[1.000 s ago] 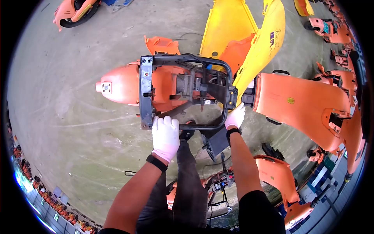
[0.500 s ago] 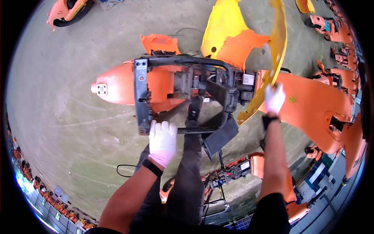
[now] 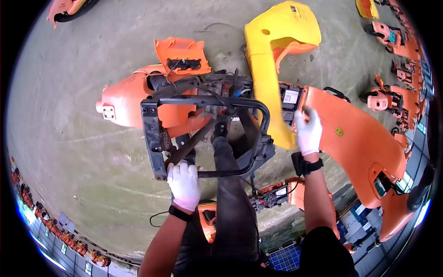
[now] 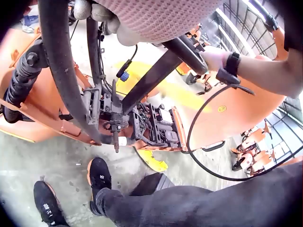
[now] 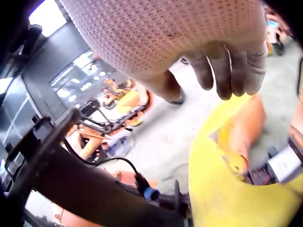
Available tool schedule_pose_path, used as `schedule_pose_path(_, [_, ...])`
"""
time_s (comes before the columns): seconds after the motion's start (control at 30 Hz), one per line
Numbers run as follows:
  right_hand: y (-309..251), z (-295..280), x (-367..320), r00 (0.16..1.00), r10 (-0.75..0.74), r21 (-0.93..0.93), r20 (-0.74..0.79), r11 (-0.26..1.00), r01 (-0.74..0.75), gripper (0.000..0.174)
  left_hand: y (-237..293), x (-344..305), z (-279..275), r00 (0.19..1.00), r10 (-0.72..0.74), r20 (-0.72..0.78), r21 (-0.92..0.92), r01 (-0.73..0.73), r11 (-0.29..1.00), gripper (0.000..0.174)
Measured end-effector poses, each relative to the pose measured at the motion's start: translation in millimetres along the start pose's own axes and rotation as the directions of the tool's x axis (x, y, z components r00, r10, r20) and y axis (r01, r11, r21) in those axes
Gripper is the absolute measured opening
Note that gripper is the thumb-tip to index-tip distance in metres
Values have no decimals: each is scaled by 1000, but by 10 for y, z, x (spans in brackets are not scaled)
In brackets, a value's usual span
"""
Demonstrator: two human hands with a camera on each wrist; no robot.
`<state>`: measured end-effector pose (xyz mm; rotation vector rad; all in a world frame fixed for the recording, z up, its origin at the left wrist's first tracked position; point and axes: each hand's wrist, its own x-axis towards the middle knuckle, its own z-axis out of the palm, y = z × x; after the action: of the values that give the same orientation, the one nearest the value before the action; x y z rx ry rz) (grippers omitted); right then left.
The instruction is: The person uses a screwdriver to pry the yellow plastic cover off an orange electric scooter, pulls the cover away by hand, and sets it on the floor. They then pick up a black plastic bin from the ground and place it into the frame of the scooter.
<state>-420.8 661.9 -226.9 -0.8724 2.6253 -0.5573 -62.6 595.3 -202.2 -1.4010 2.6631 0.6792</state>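
Observation:
In the head view, my gloved left hand (image 3: 184,186) grips the near-left corner of a black tubular frame (image 3: 221,173), which stands over the stripped orange scooter (image 3: 127,104). To the right, my gloved right hand (image 3: 308,133) holds nothing; its fingers are loosely bent. It is beside a long yellow body panel (image 3: 267,76) that leans across the scooter's middle. The right wrist view shows the fingers (image 5: 221,75) above the yellow panel (image 5: 213,189), with a gap between. In the left wrist view, fingertips curl over the dark tube (image 4: 56,56).
An orange cover piece (image 3: 182,55) lies at the scooter's far side. The orange front body (image 3: 355,134) extends right. A second partly stripped scooter (image 3: 272,196) is near my legs, with a blue crate (image 3: 284,258) below. More scooters (image 3: 385,99) line the right side.
My right hand has carried the yellow panel right, then let go; the panel has swung over beside the orange piece. The left hand keeps its grip, and the black frame has shifted nearer.

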Motion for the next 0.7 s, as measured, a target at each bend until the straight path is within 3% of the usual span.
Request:
schedule_pose_path(0.1, [692,238,-267,894,280,186,351,914,-360,36,11,18,1,1000,8,-30,-11,-8,1000,22])
schedule_pose_path(0.13, [780,286,-300,709,459,152,535,773,-616,48,10,11,13,999,14,-43,-23,-15,1000,24])
schedule_pose_path(0.17, [886,382,-357,704,464,149,538,769,-621,48,11,8,22,999,14,-35,-22,-15,1000,24])
schedule_pose_path(0.23, [1162,623,-473,801,410,16,437,887,-462,65,26,16,52,996,1,-87,1,-1,1000,27])
schedule_pose_path(0.27, [1348,726,-477,848,348,-176,400,937,-302,77,44,11,50,997,2,-78,-3,-3,1000,27])
schedule_pose_path(0.3, [1399,820,-450,848,349,-188,399,936,-297,85,52,21,38,996,1,-86,-1,-1,1000,28])
schedule_pose_path(0.37, [1362,848,-414,840,429,-471,333,847,-245,90,56,49,21,995,2,-96,8,-1,1000,29])
schedule_pose_path(0.4, [1410,893,-394,839,428,-467,337,849,-245,90,69,43,20,996,-29,-79,7,30,1000,29])
schedule_pose_path(0.47, [1651,982,-404,793,589,-554,154,716,-425,93,89,63,9,996,-53,-76,14,54,998,31])
schedule_pose_path(0.5, [2008,1032,-476,789,593,-557,161,714,-424,93,95,64,6,996,-56,-67,17,57,998,31])
schedule_pose_path(0.53, [2543,1121,-575,798,526,-349,294,837,-422,91,91,71,5,996,-40,-82,17,41,999,30])
schedule_pose_path(0.63, [2594,1084,-480,783,389,-19,485,900,-435,73,98,105,0,995,-38,-95,30,41,999,30])
schedule_pose_path(0.7, [2110,972,-312,731,393,-264,558,919,-293,57,119,95,-2,995,-51,-87,33,54,998,30])
